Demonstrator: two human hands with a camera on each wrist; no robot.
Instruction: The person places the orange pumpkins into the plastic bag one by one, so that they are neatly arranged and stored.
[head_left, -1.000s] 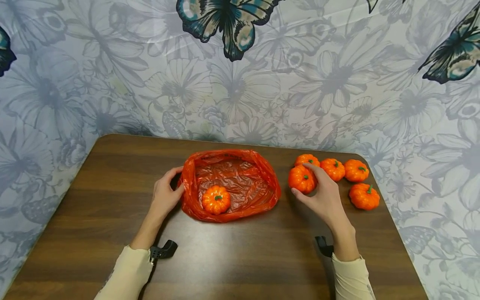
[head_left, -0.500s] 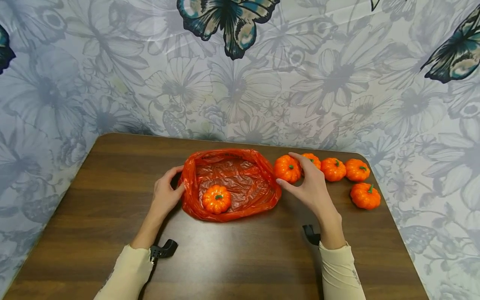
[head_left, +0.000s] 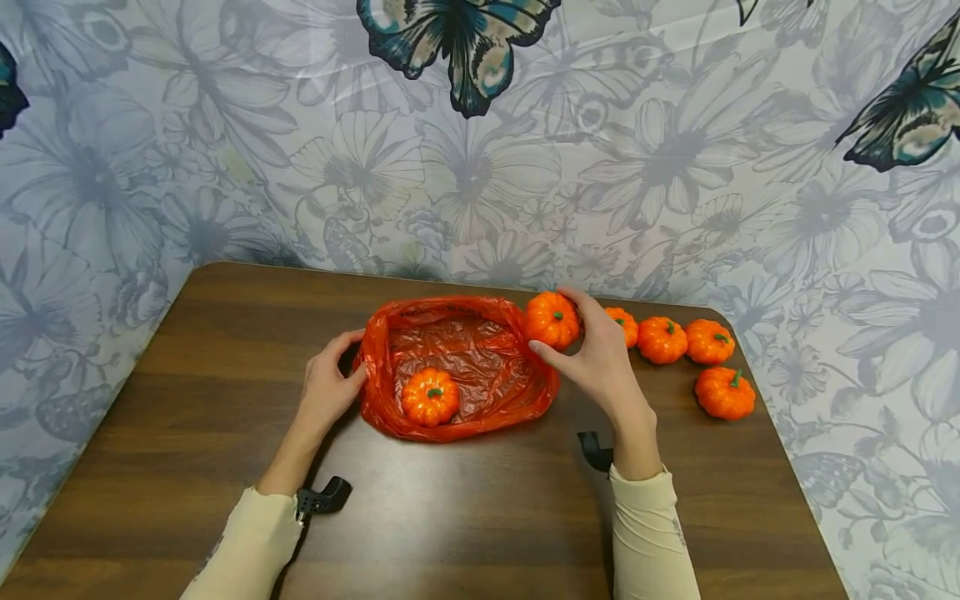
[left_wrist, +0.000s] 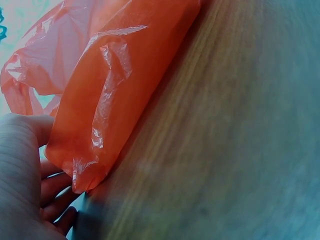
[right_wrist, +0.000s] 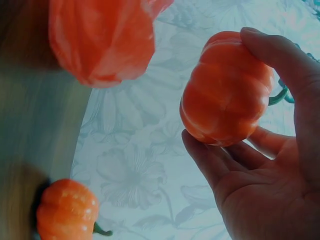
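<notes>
"One pumpkin up in the right hand?"

"Yes, grasped between thumb and fingers, raised off the bench, stem towards the hand in the right wrist view. At the right rim of the red bag as seen from the head, yet apart from the plastic as seen from the wrist."

"And the left hand?"

"Up against the bag's left side. Pinching or merely touching? Impossible to tell, with the thumb tip hidden in the left wrist view."

"Anything inside the bag?"

"Yes: another pumpkin, resting towards the near left, green stem up."

"And the others?"

"Over on the right of the bench: a half-hidden pumpkin just behind the right hand, a middle pumpkin next to it, a corner pumpkin close beside that, and, nearer, a tilted pumpkin."

"Beyond the bench?"

"Only a backdrop of grey flowers and teal butterflies."
</notes>
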